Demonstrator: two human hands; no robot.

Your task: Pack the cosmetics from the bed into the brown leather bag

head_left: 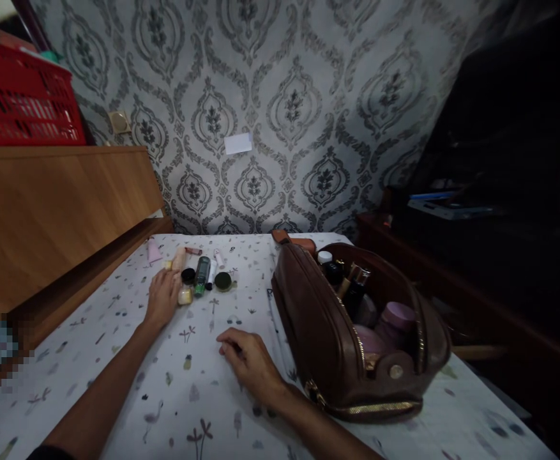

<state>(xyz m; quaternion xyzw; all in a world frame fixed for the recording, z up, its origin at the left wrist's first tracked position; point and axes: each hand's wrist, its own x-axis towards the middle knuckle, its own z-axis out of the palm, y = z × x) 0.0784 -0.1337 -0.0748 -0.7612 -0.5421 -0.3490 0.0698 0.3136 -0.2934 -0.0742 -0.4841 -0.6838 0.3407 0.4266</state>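
At the left of the cloth, my left hand (163,294) reaches in among several small cosmetics, its fingers bent down beside a peach-coloured tube (179,259). Whatever lies under those fingertips is hidden. Just right of it are a small jar with a black lid (188,276), a little jar of yellowish content (184,294), a green bottle (202,275), a white tube with a dark cap (211,275) and a round dark green container (223,281). My right hand (251,364) rests loosely curled, holding nothing, left of an unzipped brown cosmetic bag (308,319).
Inside the bag stand several bottles, one with a pink cap (399,314). A pink tube (154,250) lies at the far left of the patterned cloth (203,383). A wooden panel (64,198) borders the left, below a red basket (25,96). Behind is a papered wall (280,115).
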